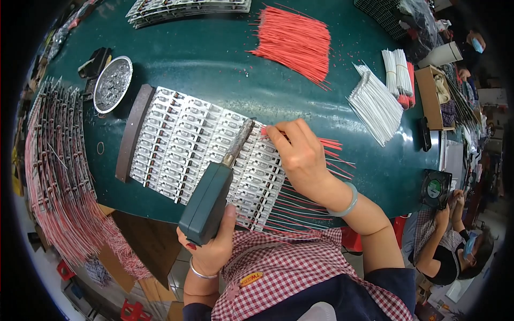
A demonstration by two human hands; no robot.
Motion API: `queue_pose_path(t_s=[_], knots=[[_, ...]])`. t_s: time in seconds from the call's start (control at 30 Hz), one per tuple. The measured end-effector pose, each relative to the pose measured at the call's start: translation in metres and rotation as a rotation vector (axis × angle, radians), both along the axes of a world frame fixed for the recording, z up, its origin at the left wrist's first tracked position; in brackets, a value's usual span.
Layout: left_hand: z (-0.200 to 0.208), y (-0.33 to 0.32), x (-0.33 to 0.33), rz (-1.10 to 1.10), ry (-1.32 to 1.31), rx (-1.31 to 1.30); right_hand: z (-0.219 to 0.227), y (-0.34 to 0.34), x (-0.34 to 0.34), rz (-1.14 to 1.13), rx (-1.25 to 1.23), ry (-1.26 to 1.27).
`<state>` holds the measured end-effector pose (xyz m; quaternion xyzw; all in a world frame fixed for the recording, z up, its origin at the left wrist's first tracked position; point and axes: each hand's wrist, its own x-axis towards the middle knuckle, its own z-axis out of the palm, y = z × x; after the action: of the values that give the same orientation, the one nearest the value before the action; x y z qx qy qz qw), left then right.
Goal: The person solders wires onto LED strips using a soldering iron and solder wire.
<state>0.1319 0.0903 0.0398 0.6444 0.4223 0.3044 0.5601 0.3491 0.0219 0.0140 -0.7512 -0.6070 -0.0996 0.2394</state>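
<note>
My left hand (213, 250) is wrapped round the handle of a dark green soldering gun (208, 198). Its metal tip reaches over the upper right part of a panel of white circuit boards (182, 139) that carry small components in rows. Beside that tip, my right hand (300, 152) pinches a red wire (263, 131) at the panel's edge. More red and white wires (300, 206) stick out from the panel's right side, partly under my right forearm. The exact contact between tip, wire and board is too small to make out.
A dark bar (134, 134) lines the panel's left end. A metal bowl of scraps (113, 84) stands left of it. Red wires (294, 43) and white wires (377, 104) lie in piles. Wired boards (59, 166) hang at the left. At right are a small fan (436, 188) and another person (455, 251).
</note>
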Motion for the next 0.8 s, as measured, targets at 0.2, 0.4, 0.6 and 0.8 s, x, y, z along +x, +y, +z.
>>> queue_pose_path(t_s=[0.2, 0.4, 0.6, 0.8], knots=[[0.0, -0.001, -0.005, 0.028, -0.023, -0.031, 0.004, -0.001, -0.002, 0.022, 0.018, -0.01], [0.0, 0.0, -0.009, -0.024, 0.006, 0.13, 0.0, -0.004, -0.008, 0.044, 0.039, 0.002], [-0.01, 0.0, -0.007, -0.046, -0.014, 0.156, 0.002, -0.002, -0.009, 0.035, 0.017, 0.022], [-0.006, 0.001, -0.005, -0.072, -0.036, 0.101, 0.002, -0.003, -0.011, 0.016, 0.014, 0.045]])
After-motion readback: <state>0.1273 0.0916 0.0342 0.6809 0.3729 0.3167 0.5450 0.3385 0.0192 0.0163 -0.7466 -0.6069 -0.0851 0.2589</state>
